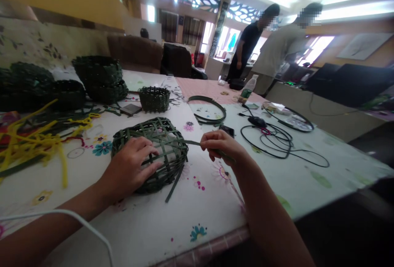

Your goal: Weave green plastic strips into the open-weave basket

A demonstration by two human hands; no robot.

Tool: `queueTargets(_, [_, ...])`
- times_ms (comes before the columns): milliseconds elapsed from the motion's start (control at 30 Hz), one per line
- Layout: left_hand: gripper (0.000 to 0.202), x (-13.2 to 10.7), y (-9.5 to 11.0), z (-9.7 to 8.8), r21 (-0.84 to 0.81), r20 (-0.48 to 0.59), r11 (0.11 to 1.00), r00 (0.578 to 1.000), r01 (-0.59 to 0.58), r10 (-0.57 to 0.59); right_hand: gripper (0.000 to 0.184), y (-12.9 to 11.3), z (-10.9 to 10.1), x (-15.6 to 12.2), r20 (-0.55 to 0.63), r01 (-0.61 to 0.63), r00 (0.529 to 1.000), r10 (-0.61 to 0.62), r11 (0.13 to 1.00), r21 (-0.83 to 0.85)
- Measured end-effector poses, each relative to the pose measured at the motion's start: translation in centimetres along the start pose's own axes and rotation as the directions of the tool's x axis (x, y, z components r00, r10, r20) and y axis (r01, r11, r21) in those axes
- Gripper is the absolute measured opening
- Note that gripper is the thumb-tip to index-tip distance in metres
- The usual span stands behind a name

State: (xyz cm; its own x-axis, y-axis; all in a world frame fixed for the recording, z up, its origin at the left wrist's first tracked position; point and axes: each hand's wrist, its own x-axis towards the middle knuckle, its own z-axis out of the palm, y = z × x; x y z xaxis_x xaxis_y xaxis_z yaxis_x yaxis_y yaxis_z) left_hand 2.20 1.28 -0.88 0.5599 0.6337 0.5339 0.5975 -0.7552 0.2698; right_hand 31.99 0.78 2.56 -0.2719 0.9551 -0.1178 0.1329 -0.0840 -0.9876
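Observation:
A half-woven green basket [163, 139] lies upside down on the flowered tablecloth [172, 222] in front of me. My left hand [131, 168] rests on its near side, fingers spread flat over the weave. My right hand [220, 146] is closed in a pinch on a green strip [192, 143] that runs out of the basket's right side and is drawn taut to the right. Another loose strip [174, 187] hangs from the basket onto the cloth.
Finished green baskets [100, 78] and a small one [154, 98] stand at the back left. Yellow and green strips [37, 139] lie at left, green hoops [209, 113] and black cables [277, 139] at right. Two people [271, 53] stand beyond the table.

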Motion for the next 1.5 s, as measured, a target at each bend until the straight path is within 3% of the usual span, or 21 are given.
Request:
queueTargets(333, [0.015,-1.1,0.3,-0.1,-0.046,-0.029,0.998,0.998,0.049,-0.050,0.012,-0.6,1.8,-0.6,0.113,-0.127,0.984,0.139,0.986,-0.103])
queueTargets(567, [0.017,-0.4,1.2,0.1,-0.077,-0.079,0.989,0.988,0.125,-0.131,0.014,-0.5,2.6,-1.6,0.071,-0.200,0.973,0.220,0.955,-0.220])
queueTargets(800, [0.020,-0.3,0.9,0.0,-0.133,-0.031,0.975,0.983,0.178,-0.183,0.023,2.7,5.0,-2.4,-0.018,-0.239,0.971,0.239,0.971,-0.021])
queueTargets(1000, [0.021,0.0,0.7,-0.1,-0.182,0.033,0.951,0.968,0.250,-0.248,0.023,2.4,5.7,-3.4,-0.054,-0.288,0.955,0.291,0.956,0.053])
queueTargets(1300, [0.018,0.5,0.7,-0.1,-0.215,0.102,0.914,0.939,0.344,-0.330,0.014,2.6,8.4,-3.7,-0.213,-0.218,0.954,0.212,0.976,-0.007])
queueTargets(1500, [0.025,0.4,0.5,-0.4,-0.277,0.100,0.890,0.932,0.363,-0.349,0.024,4.0,10.7,-3.7,-0.283,-0.110,0.952,0.118,0.993,0.047])
